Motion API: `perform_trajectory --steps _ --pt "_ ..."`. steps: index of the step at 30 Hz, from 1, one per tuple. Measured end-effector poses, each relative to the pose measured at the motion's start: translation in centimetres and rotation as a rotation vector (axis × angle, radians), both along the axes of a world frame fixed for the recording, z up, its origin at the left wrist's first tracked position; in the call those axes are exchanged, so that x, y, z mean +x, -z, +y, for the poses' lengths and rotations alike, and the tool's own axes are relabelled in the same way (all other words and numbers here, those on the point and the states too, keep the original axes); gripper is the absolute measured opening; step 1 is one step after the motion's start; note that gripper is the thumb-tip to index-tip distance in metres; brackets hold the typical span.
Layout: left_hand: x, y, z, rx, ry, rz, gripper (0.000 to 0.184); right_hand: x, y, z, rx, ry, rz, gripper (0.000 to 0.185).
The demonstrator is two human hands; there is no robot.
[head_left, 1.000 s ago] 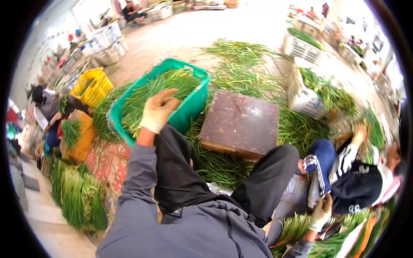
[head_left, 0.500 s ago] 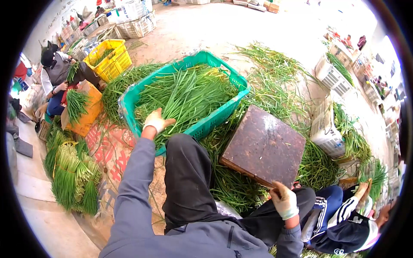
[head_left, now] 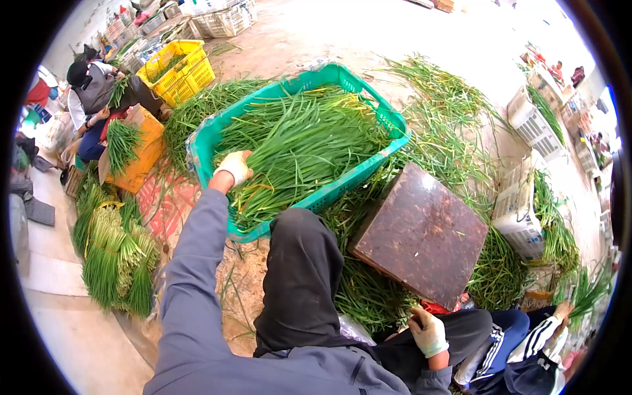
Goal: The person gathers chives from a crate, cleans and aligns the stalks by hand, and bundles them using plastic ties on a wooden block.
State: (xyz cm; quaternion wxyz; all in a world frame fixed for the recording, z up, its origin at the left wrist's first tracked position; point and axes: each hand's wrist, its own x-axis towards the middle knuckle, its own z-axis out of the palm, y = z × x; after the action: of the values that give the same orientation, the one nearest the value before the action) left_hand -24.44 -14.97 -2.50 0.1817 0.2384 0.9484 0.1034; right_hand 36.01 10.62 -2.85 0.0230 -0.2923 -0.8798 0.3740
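- We find the greens (head_left: 316, 138) heaped inside the green crate (head_left: 359, 174), their tips fanning towards its far right end.
- We note the left hand (head_left: 234, 168), gloved, at the crate's near left end; its fingers curl in against the greens, and since the fingertips are hidden, we cannot tell whether they grip.
- We see the right hand (head_left: 429, 334), also gloved, loosely bent and released, above the right leg (head_left: 464, 327) and just beside the near corner of the brown block (head_left: 421, 237).
- We record the block right of the crate, tilted to our view, with loose stalks (head_left: 447, 112) on the floor beyond.
- We observe tied bundles (head_left: 118, 257) on the left, and farther back a co-worker (head_left: 99, 99) near a yellow crate (head_left: 187, 82).
- We log a second co-worker (head_left: 526, 375) at lower right.
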Motion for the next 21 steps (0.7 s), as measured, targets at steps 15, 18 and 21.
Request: perform_trajectory --steps 15,18,21 --pt "6.3 4.5 -1.5 -0.236 0.170 0.040 0.133 -1.3 0.1 0.0 -0.045 -0.013 -0.048 0.030" --pt "5.8 5.4 -0.7 -0.379 0.153 0.120 0.137 -1.5 0.2 0.0 -0.017 -0.030 -0.030 0.029" --pt "4.3 4.8 -1.6 -0.272 0.190 0.082 0.134 -1.1 0.7 0.1 -0.028 -0.031 -0.017 0.029"
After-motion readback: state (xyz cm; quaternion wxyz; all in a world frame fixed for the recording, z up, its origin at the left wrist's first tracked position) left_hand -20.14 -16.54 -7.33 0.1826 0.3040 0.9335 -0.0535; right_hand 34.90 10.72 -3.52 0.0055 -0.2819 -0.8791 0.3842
